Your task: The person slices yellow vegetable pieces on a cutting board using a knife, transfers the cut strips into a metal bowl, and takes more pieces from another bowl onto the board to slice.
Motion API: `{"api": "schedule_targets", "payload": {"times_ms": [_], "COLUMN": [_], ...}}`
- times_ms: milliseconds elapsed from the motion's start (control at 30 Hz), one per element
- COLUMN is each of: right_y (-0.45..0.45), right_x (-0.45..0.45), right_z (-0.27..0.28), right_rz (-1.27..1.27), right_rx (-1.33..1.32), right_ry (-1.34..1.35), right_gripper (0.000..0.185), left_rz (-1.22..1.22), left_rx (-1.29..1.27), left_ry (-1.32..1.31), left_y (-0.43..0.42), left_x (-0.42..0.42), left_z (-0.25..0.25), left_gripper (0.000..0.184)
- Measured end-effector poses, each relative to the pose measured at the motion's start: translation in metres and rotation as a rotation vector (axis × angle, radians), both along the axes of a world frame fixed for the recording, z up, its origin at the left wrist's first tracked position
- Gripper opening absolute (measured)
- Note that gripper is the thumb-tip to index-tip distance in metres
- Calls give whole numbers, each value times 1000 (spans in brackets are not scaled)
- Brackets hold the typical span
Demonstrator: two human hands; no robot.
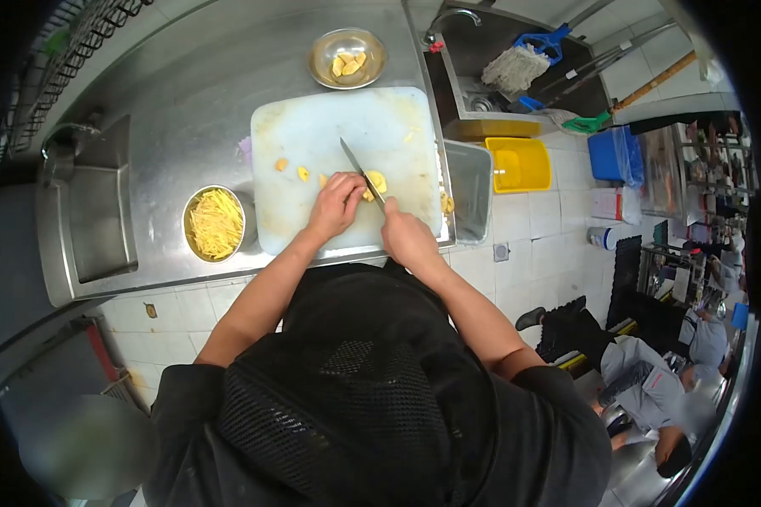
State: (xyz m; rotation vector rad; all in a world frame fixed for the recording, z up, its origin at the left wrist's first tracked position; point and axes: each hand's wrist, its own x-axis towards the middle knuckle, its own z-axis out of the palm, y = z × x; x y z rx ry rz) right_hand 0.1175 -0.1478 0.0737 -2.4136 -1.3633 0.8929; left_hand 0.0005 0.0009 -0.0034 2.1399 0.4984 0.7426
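Note:
A white cutting board (313, 118) lies on the steel counter. My right hand (410, 237) is closed round the handle of a kitchen knife (353, 158), whose blade points up and to the left over the board. Curled fingers of my left hand (338, 205) press on a yellow piece of what looks like peeled ginger (368, 195) beside the blade. A cut ginger slice (378, 181) lies right of the blade, and small ginger bits (303, 173) are scattered left of my hand. Thin ginger strips (215, 223) fill a round metal container at the left.
Behind the board stands a metal bowl (323, 59) with several ginger pieces. A sink (101, 228) is at the left, another with a mop (516, 68) at the back right. A grey bin (469, 190) and yellow tub (533, 165) stand at the right. Other people (643, 380) are further right.

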Motion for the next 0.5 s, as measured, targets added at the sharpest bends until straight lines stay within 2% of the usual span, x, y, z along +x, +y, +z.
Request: {"api": "schedule_targets", "payload": {"times_ms": [100, 200, 367, 500], "right_y": [10, 3, -34, -38], "right_x": [4, 4, 7, 1], "right_z": [4, 28, 68, 41], "right_rz": [-9, 13, 69, 68], "right_rx": [62, 5, -133, -76], "right_ry": [20, 28, 75, 80], "right_gripper": [23, 21, 22, 24], "left_rz": [-20, -22, -45, -47], "left_rx": [9, -91, 11, -29], "left_ry": [-25, 2, -4, 11], "left_y": [3, 2, 4, 4], "left_x": [0, -4, -3, -3], "left_z": [2, 1, 1, 3], "left_gripper": [6, 7, 6, 8]}}
